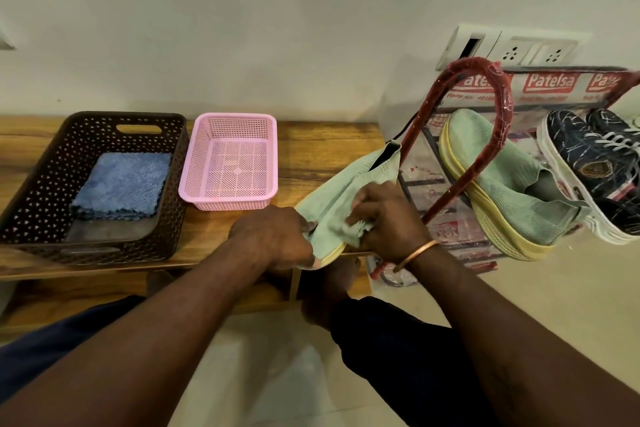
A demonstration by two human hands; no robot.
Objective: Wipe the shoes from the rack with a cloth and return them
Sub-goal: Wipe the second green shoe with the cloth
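The pale green knit shoe (pixel 341 189) lies tilted at the front right edge of the wooden tabletop (pixel 325 146), with its yellow sole toward the person and its dark-lined opening pointing up and back. The left grip (pixel 273 236) is clamped on the toe end, fingers curled over the sole's rim. The right grip (pixel 388 215) pinches a small crumpled pale cloth (pixel 361 228) and presses it against the shoe's upper. A copper-coloured bangle (pixel 415 253) sits on the right wrist.

Just right of the tabletop stands the shoe rack (pixel 500 80), its curved frame wrapped in red plastic. Its top rail carries red labels reading "Patelsa" in white, repeated across. Beneath them is a smaller line that looks like "Redg No." with digits starting 401, the rest hidden behind the frame. The matching green shoe (pixel 502 170) rests slanted on the rack. Beside it is a pair of dark blue sneakers (pixel 595 163) with white streaks, white soles and a small badge on the side whose writing is too small to read.

Further left on the tabletop, a pink mesh basket (pixel 235 116) stands next to a brown perforated basket (pixel 166 184), which holds a folded blue cloth (pixel 121 184). A white socket panel (pixel 512 48) is on the wall above the rack.
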